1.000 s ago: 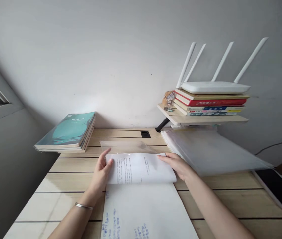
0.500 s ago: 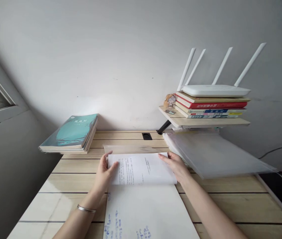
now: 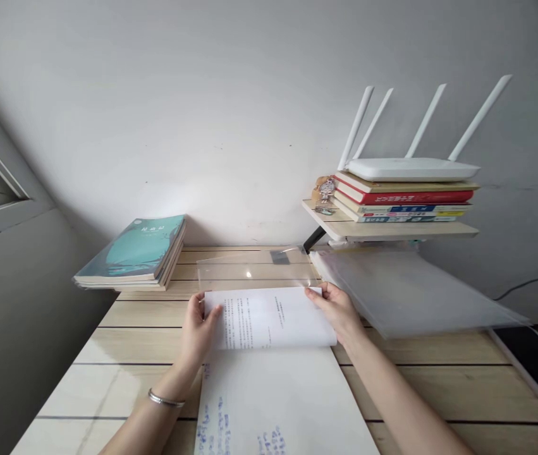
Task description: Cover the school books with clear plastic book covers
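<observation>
Left hand [image 3: 197, 335] grasps the left edge of the sheet [image 3: 269, 319]; right hand [image 3: 337, 314] pinches its far corner; the sheet curls over a handwritten page [image 3: 278, 404]; a clear sleeve [image 3: 254, 268] lies at 12 o'clock on the desk [image 3: 145, 314].

Nothing here can be read with certainty. A short title in pale characters stands on the teal paperback book [image 3: 131, 249] at the far left of the worktop [image 3: 145, 316], but it is too small to make out, as are the printed lines on the white paper sheet [image 3: 254, 322], the blue handwriting on the white page [image 3: 273, 404] below it, and the spines of the stacked books [image 3: 404, 205] on the wooden shelf [image 3: 382, 230].
</observation>
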